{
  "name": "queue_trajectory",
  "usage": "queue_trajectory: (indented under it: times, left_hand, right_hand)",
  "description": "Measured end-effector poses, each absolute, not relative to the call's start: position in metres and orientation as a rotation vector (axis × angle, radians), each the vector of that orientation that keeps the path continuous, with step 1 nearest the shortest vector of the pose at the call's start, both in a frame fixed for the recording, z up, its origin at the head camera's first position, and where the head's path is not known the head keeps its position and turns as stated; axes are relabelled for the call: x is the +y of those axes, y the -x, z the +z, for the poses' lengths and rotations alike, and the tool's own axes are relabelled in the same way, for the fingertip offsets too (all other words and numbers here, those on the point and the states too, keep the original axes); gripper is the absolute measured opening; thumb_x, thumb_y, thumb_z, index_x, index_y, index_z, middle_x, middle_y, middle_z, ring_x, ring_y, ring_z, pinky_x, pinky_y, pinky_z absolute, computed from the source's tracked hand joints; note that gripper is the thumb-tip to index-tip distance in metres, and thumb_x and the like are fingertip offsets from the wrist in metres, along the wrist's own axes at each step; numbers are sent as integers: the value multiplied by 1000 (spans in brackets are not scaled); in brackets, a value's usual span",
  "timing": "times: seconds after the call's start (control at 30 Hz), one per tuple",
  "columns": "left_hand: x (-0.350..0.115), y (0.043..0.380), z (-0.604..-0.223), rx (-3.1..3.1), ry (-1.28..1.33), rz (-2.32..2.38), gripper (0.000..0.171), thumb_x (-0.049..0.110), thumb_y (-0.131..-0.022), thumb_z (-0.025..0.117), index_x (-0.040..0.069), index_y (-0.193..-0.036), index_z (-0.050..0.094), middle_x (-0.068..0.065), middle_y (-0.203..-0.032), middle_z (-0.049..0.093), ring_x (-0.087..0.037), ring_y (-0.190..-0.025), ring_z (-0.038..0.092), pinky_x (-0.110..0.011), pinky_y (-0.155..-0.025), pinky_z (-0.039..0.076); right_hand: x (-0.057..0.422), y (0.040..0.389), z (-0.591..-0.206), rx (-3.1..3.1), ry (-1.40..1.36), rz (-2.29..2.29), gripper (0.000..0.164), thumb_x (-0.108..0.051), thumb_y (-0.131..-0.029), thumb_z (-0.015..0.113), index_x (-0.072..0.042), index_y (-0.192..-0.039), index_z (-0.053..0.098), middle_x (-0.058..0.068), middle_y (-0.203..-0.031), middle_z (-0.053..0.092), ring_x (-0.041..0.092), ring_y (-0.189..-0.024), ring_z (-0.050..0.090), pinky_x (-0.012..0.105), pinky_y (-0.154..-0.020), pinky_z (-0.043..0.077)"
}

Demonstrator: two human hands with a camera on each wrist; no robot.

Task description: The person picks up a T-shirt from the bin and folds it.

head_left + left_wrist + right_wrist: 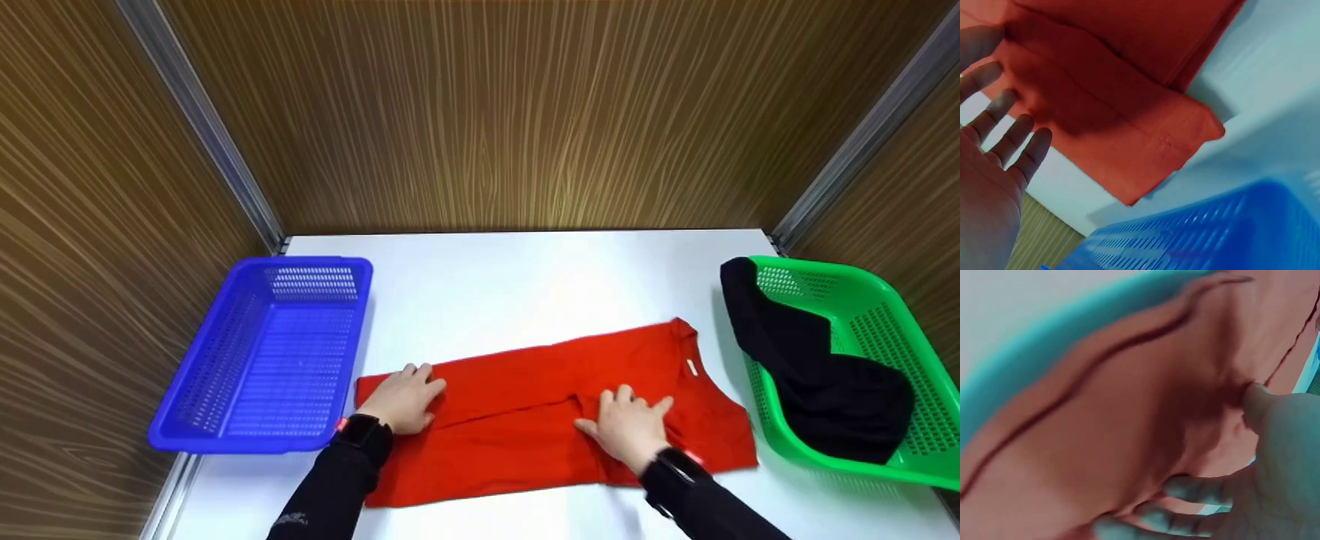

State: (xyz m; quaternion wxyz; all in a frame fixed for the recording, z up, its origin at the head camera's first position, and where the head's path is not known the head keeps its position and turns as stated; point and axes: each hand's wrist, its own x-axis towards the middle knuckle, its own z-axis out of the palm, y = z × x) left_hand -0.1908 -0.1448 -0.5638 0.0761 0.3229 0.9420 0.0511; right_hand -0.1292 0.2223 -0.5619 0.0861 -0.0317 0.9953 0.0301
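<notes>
A red shirt (510, 450) lies on the white table, folded lengthwise into a long strip, with its neckline and a small white tag at the right end. Over its left end, near the hem, is my left hand (405, 399); in the left wrist view the fingers (1032, 154) are spread and nearly straight beside the cloth. My right hand (628, 427) touches the shirt below the collar end, thumb and fingers spread. In the right wrist view those fingertips (1179, 488) rest on the fabric, which is rumpled around them.
An unfilled blue plastic basket (358, 315) stands left of the shirt. To the right, a green basket (862, 277) holds a black garment (840, 397) that hangs over its near-left rim. Wood-patterned panels (480, 120) enclose the white table (517, 281) at the back and sides.
</notes>
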Motion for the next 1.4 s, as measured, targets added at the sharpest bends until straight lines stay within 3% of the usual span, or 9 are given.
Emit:
queue_trajectory:
  times: [0.1,0.2,0.33,0.53,0.7,0.8,1.0,1.23,1.4]
  left_hand:
    - [-143,188,-566,2790,-991,184,31,23,-85,78,16,-111,62,-7,-111,52,-28,-98,50,-43,-85,50]
    - [-136,184,-568,2752,-1022,194,30,27,-86,78,18,-111,65,-4,-112,52,-26,-99,49,-40,-82,50]
    - [-120,178,-569,2710,-1086,201,31,28,-88,74,21,-117,67,-3,-114,53,-25,-104,49,-37,-84,51]
    - [-93,169,-570,2674,-1224,168,33,28,-91,70,25,-124,69,0,-119,55,-22,-110,50,-36,-92,49]
    - [-71,162,-573,2632,-1400,109,49,27,-91,65,30,-140,63,4,-138,58,-20,-124,52,-33,-108,43]
    - [-59,157,-575,2571,-1415,78,63,25,-92,61,33,-153,48,6,-156,48,-21,-143,43,-32,-119,33]
    - [-32,154,-591,2558,-1346,3,60,42,-104,51,37,-160,32,3,-170,22,-29,-156,21,-41,-125,20]
    - [-8,172,-601,2793,-900,14,57,56,-102,47,40,-156,40,4,-170,21,-41,-154,20,-56,-123,20]
    - [-2,190,-603,2893,-660,128,56,45,-102,52,36,-157,41,1,-169,25,-44,-153,21,-56,-123,20]
  right_hand:
    - [207,144,-561,2879,48,39,86,-65,-94,58,7,-139,49,36,-132,50,63,-107,58,85,-95,31]
    - [201,159,-567,2808,69,-106,92,-62,-95,58,3,-155,33,38,-157,26,73,-129,34,85,-98,27]
    - [200,175,-578,2783,278,-251,90,-58,-95,63,-11,-162,26,32,-165,10,69,-143,11,87,-102,17]
    - [194,189,-582,2665,759,-327,77,-46,-96,65,-22,-161,33,16,-170,11,61,-149,3,84,-108,7]
    - [191,198,-582,2636,1079,-274,71,-9,-86,65,-20,-154,48,2,-166,32,51,-152,17,77,-114,13]
    - [190,202,-584,2877,1007,-160,66,0,-84,62,-20,-147,56,6,-159,44,50,-146,33,76,-111,21]
    - [182,198,-582,3180,458,-238,51,-19,-99,63,-12,-148,53,18,-155,47,52,-139,44,79,-108,25]
    - [177,174,-582,3261,827,-461,46,-7,-90,70,-3,-136,63,21,-144,57,48,-134,51,70,-107,37]
    - [172,149,-588,3198,1010,-562,43,-13,-92,70,-2,-133,65,22,-140,60,49,-130,54,70,-103,41]
